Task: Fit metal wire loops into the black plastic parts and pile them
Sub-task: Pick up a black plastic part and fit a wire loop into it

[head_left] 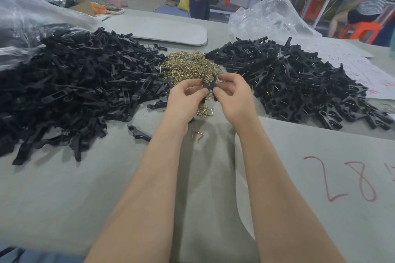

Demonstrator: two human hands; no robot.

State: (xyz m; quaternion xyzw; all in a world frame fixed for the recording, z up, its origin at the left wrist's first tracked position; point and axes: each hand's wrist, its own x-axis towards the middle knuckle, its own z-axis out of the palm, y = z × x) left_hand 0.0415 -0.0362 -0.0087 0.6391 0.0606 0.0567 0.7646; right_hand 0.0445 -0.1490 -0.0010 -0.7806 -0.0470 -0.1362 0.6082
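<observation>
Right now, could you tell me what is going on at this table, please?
A person pinches one black plastic part between the left hand and the right hand, above the heap of wire loops. A pile of black parts lies to the left; the pile on the right shows wire glinting in many parts, so those look finished. Whether the held part has its loop yet cannot be told.

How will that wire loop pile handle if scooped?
Probably tangles: the loops lie interlaced, so several may lift together. Each looks thin and light, likely stiff since all keep one bent shape. Unlikely to roll; the stray loop lies flat.
</observation>
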